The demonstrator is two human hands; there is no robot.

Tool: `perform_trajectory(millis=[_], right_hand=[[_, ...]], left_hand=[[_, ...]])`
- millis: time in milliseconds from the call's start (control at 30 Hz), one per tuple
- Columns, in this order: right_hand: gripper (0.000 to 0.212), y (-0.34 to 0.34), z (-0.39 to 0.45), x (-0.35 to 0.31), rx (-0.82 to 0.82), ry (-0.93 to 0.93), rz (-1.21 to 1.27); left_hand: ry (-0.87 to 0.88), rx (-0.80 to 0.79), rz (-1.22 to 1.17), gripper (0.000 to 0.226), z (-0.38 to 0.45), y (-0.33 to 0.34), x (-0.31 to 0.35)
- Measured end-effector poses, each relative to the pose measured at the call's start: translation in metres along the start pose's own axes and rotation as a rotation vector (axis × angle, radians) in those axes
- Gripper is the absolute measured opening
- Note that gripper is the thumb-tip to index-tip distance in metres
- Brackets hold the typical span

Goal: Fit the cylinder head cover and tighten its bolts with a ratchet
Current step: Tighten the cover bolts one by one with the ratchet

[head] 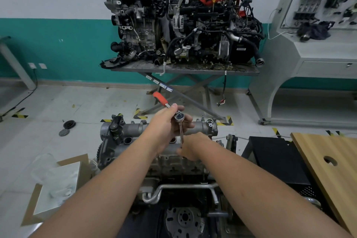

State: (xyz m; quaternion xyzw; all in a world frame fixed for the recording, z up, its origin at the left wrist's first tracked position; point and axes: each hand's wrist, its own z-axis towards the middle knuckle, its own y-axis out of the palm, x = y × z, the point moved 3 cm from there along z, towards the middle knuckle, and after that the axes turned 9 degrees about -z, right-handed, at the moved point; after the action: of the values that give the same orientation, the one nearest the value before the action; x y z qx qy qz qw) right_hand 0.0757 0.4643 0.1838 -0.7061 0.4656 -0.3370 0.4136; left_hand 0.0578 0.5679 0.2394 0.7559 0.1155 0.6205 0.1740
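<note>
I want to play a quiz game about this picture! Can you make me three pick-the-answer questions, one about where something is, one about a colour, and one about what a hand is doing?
1. Where is the wooden board with a hole?
A. at the right edge
B. on the far engine table
C. under the cardboard box

2. What colour is the ratchet's handle?
A. blue
B. orange-red
C. green

3. What is the left hand doing?
A. hanging empty
B. pressing flat on the floor
C. gripping the ratchet

Answers:
1. A: the wooden board lies at the right.
2. B: the ratchet has an orange-red handle.
3. C: the left hand curls round the ratchet near its head, above the cylinder head cover.
</note>
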Motion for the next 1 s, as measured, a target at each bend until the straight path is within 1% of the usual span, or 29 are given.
perform_trajectory(millis=[67, 167, 233, 267, 300, 367, 400, 433, 467, 500, 533, 567, 600, 633, 667, 700, 733, 767, 800, 867, 900, 933, 1000], right_hand=[[0.025, 0.0, 0.0, -0.002, -0.003, -0.003, 0.003], [0.022, 0.004, 0.003, -0.002, 0.017, -0.023, -0.013], [0.023, 0.005, 0.004, 0.0, 0.03, -0.036, -0.035], [0.029, 0.006, 0.004, 0.001, 0.038, -0.048, -0.043], [0.034, 0.006, 0.003, 0.001, 0.036, -0.049, -0.052], [0.04, 0.009, 0.004, 0.0, 0.052, -0.042, -0.05], [0.041, 0.009, 0.003, 0.001, 0.075, -0.036, -0.052], [0.041, 0.008, 0.003, 0.001, 0.104, -0.034, -0.066], [0.041, 0.007, 0.004, 0.0, 0.121, -0.04, -0.063], [0.041, 0.007, 0.001, 0.003, 0.124, -0.066, -0.078], [0.04, 0.008, 0.001, -0.004, 0.12, -0.063, -0.037], [0.04, 0.011, 0.002, -0.007, 0.127, -0.026, 0.029], [0.041, 0.014, 0.007, -0.011, 0.149, 0.045, 0.007], [0.038, 0.009, 0.002, -0.013, 0.21, 0.141, 0.024], [0.032, 0.006, -0.004, -0.009, 0.233, 0.243, 0.007], [0.027, 0.005, -0.004, -0.007, 0.231, 0.228, 0.006], [0.025, 0.008, 0.003, -0.003, 0.172, 0.11, 0.049], [0.028, 0.009, 0.004, -0.002, 0.111, 0.007, 0.051], [0.029, 0.006, 0.001, -0.003, 0.064, -0.045, 0.015], [0.034, 0.003, 0.001, -0.002, 0.055, -0.026, -0.004], [0.036, 0.004, 0.001, -0.001, 0.06, 0.001, 0.0], [0.036, 0.006, 0.003, -0.002, 0.057, 0.008, -0.012], [0.038, 0.007, 0.005, -0.002, 0.056, 0.038, 0.017]], left_hand=[[-0.052, -0.012, 0.075, 0.031, 0.002, 0.0, 0.005], [-0.151, -0.045, 0.25, 0.021, 0.005, 0.006, 0.017], [-0.171, -0.073, 0.454, 0.015, 0.005, 0.013, 0.026], [-0.142, -0.096, 0.637, 0.013, 0.004, 0.017, 0.03], [-0.069, -0.126, 0.903, 0.014, 0.005, 0.022, 0.035], [0.149, -0.187, 1.498, 0.017, 0.005, 0.033, 0.04], [0.256, -0.205, 1.714, 0.018, 0.004, 0.037, 0.038], [0.386, -0.211, 1.857, 0.02, 0.002, 0.039, 0.034], [0.547, -0.208, 1.939, 0.024, -0.002, 0.039, 0.028], [0.738, -0.193, 1.947, 0.027, -0.006, 0.036, 0.021], [0.916, -0.169, 1.884, 0.031, -0.012, 0.032, 0.015], [1.074, -0.109, 1.754, 0.034, -0.017, 0.025, 0.009], [1.147, -0.015, 1.586, 0.037, -0.019, 0.017, 0.004], [1.108, 0.065, 1.412, 0.042, -0.018, 0.01, -0.002], [1.0, 0.11, 1.228, 0.049, -0.017, 0.007, -0.008], [0.856, 0.102, 1.009, 0.056, -0.016, 0.007, -0.015], [0.708, 0.091, 0.742, 0.06, -0.016, 0.01, -0.024], [0.573, 0.113, 0.471, 0.06, -0.016, 0.015, -0.031], [0.443, 0.172, 0.232, 0.056, -0.015, 0.02, -0.036], [0.219, 0.33, -0.11, 0.057, -0.007, 0.023, -0.038], [0.158, 0.371, -0.243, 0.055, -0.003, 0.021, -0.035], [0.126, 0.377, -0.31, 0.048, 0.002, 0.018, -0.031], [0.075, 0.322, -0.258, 0.033, 0.009, 0.011, -0.018]])
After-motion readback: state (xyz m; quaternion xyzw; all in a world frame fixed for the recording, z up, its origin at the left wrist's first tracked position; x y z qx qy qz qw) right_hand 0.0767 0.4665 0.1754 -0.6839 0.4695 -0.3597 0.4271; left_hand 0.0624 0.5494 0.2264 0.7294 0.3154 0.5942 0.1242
